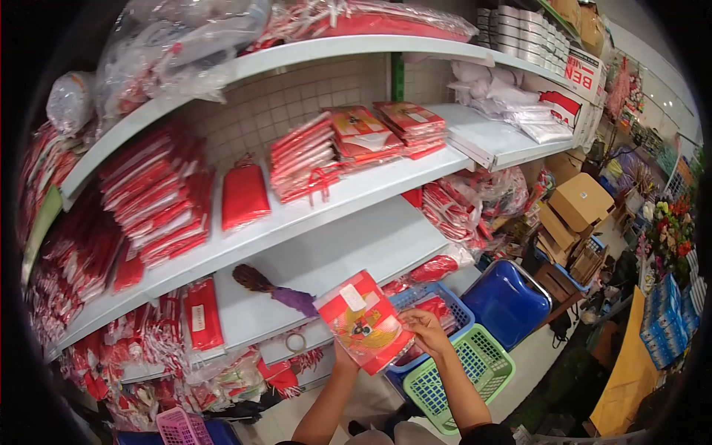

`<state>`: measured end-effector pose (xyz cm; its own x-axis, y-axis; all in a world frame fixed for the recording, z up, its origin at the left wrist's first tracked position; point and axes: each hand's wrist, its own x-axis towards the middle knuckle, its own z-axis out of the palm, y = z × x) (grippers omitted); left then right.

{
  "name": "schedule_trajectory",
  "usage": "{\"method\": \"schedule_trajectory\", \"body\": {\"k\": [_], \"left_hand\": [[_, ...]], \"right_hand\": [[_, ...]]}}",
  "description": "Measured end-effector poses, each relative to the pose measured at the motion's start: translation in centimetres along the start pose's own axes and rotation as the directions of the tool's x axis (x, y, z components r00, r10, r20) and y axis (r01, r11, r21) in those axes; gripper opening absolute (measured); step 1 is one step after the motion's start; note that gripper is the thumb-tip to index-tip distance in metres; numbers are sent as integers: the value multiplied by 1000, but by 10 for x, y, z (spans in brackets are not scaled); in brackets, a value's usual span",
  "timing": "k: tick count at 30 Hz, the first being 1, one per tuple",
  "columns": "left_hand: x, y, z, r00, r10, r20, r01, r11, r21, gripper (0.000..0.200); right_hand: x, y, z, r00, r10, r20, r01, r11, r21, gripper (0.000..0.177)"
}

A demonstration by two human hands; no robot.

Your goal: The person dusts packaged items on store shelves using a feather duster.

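Observation:
A flat red packet (363, 319) in clear plastic, with a golden winged emblem and a white label, is held in front of the shelves. My left hand (345, 359) supports its lower left side, the fingers hidden behind it. At the packet's right edge, my right hand (426, 331) has its thumb and fingers closed on it. Below my right hand stands a green basket (489, 348). A blue basket (461, 315) holding red packets is partly covered by the held packet. Behind it, a brush-like bundle with a purple end (297, 300) lies on the lower shelf.
The middle shelf (297, 216) carries stacked red packets (156, 196), a single red packet (245, 196) and emblem packets (363, 133). A blue stool (509, 300) stands right of the baskets. Farther right are cardboard boxes (582, 202). A pink basket (182, 429) sits at lower left.

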<state>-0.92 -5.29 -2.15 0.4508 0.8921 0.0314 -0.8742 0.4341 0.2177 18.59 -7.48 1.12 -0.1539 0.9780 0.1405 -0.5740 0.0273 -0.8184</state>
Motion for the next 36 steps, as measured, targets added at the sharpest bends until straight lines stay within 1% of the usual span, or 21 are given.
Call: {"method": "schedule_trajectory", "body": {"k": [3, 4, 6, 7, 8, 9, 10, 11, 12, 13, 14, 17, 21, 22, 25, 27, 29, 32, 34, 35, 36], "left_hand": [[-26, 48, 0, 995, 100, 7, -100, 995, -6, 60], [-37, 64, -8, 993, 115, 13, -115, 993, 3, 60], [-58, 91, -7, 980, 184, -76, -178, 980, 84, 60], [-67, 105, -17, 983, 183, 0, -183, 982, 35, 59], [-78, 117, -34, 980, 185, 73, -184, 983, -14, 59], [-87, 127, -44, 971, 188, 145, -181, 982, -61, 58], [-102, 130, -22, 960, 256, -113, -246, 965, 95, 56], [-109, 135, -22, 955, 264, -137, -251, 963, 101, 56], [-117, 139, -24, 949, 272, -162, -257, 961, 106, 56], [-126, 143, -26, 942, 279, -187, -262, 959, 111, 56], [-136, 145, -29, 956, 274, -107, -278, 960, -24, 54], [-155, 149, -33, 921, 321, -223, -283, 941, 183, 53], [-173, 160, -29, 946, 266, -187, -247, 962, 119, 51], [-179, 159, -23, 923, 302, -241, -254, 944, 209, 50], [-189, 167, -13, 899, 355, -256, -279, 915, 291, 52], [-195, 176, -16, 918, 310, -247, -258, 940, 222, 57], [-200, 180, -13, 901, 345, -264, -301, 934, 194, 59], [-205, 178, -7, 817, 482, -315, -405, 870, 281, 63], [-203, 177, -66, 921, 380, -88, -376, 925, 58, 64], [-200, 173, -83, 943, 331, 40, -329, 943, -47, 65], [-191, 159, -44, 917, 400, -3, -397, 911, 108, 67]], "right_hand": [[6, 12, 34, 985, 146, 97, -143, 989, -37, 25], [12, 19, 41, 971, 188, 148, -167, 976, -140, 26], [26, 27, 64, 948, 294, 123, -267, 943, -198, 25], [35, 32, 76, 933, 344, 108, -314, 922, -229, 24], [45, 43, 87, 941, 327, 82, -298, 921, -252, 20], [60, 68, 83, 971, 222, 85, -163, 884, -439, 22], [81, 100, 73, 987, 113, 112, -23, 798, -602, 23], [97, 124, 68, 987, 6, 161, 116, 667, -736, 25], [104, 135, 73, 989, -36, 146, 146, 464, -874, 28], [110, 146, 77, 986, -83, 143, 159, 233, -959, 31], [116, 157, 82, 979, -135, 153, 153, -10, -988, 34], [127, 187, 84, 999, 24, -22, -14, -302, -953, 44], [126, 218, 71, 999, -52, 3, -5, -147, -989, 38], [116, 218, 73, 994, -89, 55, 38, -182, -983, 32], [77, 190, 102, 993, -110, -42, -37, 48, -998, 32], [51, 167, 113, 996, 0, -85, -83, 237, -968, 34], [23, 148, 116, 1000, 8, 29, 24, 359, -933, 32], [-23, 127, 114, 959, -27, 283, 279, 280, -918, 25], [-48, 85, 129, 897, 48, 440, 428, 161, -889, 22], [-53, 79, 125, 905, 41, 423, 413, 148, -899, 24], [-59, 76, 119, 914, 32, 403, 396, 135, -908, 25]]}}
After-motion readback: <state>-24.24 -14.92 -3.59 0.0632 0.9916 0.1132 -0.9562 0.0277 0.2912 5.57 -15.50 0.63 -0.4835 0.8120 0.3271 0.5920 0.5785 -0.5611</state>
